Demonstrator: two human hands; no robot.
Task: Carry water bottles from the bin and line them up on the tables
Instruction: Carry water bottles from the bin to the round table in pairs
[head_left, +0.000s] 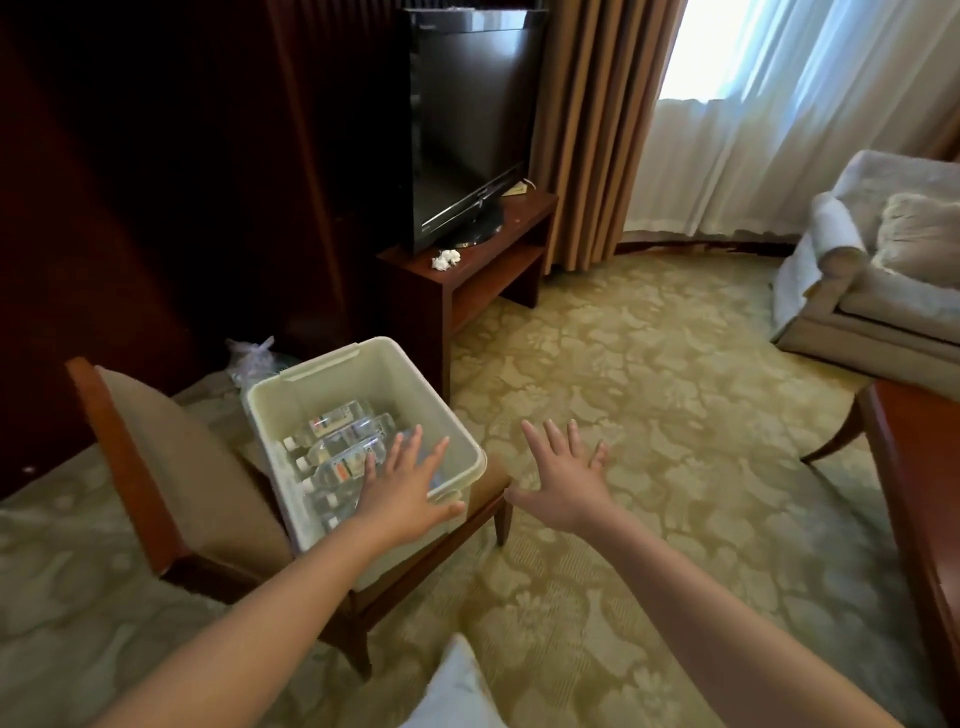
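Clear water bottles (340, 441) with white caps lie side by side inside the pale bin (363, 374)

Bare forearms (291, 587) (both alike); left grip (400, 499), right grip (563, 488) bare.

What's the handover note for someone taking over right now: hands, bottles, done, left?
Left hand: open, spread over the bin at its near corner, holding nothing.
Right hand: open, over the carpet beside the chair, empty.
Bottles: several lying in the bin, which sits on the chair.
Done: cannot tell; only a table edge shows at right.
Left: pick bottles up, carry them, line them up.
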